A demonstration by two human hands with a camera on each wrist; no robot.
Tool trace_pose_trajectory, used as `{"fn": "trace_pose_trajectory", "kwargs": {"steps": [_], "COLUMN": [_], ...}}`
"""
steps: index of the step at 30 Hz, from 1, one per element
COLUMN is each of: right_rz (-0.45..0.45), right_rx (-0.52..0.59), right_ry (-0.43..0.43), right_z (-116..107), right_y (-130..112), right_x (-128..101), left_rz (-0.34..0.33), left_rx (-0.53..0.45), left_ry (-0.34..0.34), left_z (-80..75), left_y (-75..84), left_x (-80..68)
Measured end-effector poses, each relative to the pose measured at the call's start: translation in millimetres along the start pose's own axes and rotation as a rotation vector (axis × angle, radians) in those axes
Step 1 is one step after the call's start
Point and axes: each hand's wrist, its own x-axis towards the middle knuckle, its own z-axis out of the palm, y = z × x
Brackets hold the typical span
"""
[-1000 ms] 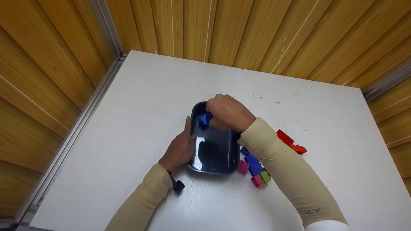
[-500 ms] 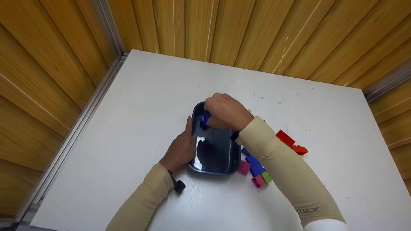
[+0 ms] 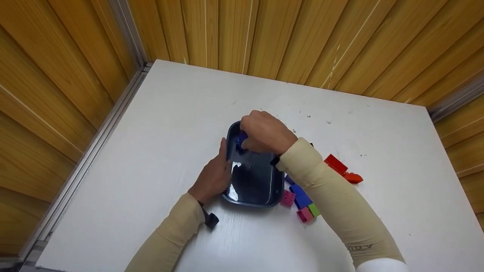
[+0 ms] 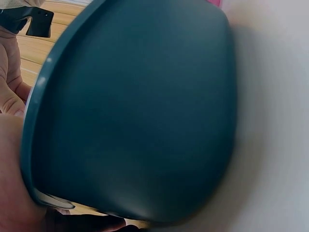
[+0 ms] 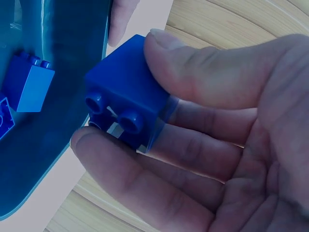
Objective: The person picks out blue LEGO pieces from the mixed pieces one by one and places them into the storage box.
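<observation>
Blue plastic, hard and glossy: that is the brick (image 5: 126,92) we pinch in our right hand (image 3: 266,132), thumb on one flat face and fingers (image 5: 145,188) under the opposite one, studs showing between them, just over the far end of the tray (image 3: 252,177). We judge it light, rigid and a little slick, so opposing flat sides are the place to grip, not the studs or corners. Our left hand (image 3: 213,175) rests with fingers fairly straight against the tray's left wall; the tray looks smooth and likely to slide on the table (image 3: 151,151). Another blue brick (image 5: 28,82) lies in the tray. Loose bricks (image 3: 302,200) lie just right of it.
</observation>
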Motion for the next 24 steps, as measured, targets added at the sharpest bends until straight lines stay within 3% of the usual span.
{"fn": "trace_pose_trajectory", "kwargs": {"steps": [24], "right_rz": [0.001], "right_rx": [0.012], "right_ry": [-0.03], "right_z": [10], "right_y": [3], "right_x": [6], "left_rz": [0.004], "left_rx": [0.009], "left_ry": [0.006], "left_z": [-0.2], "left_y": [-0.4], "left_x": [-0.3]}}
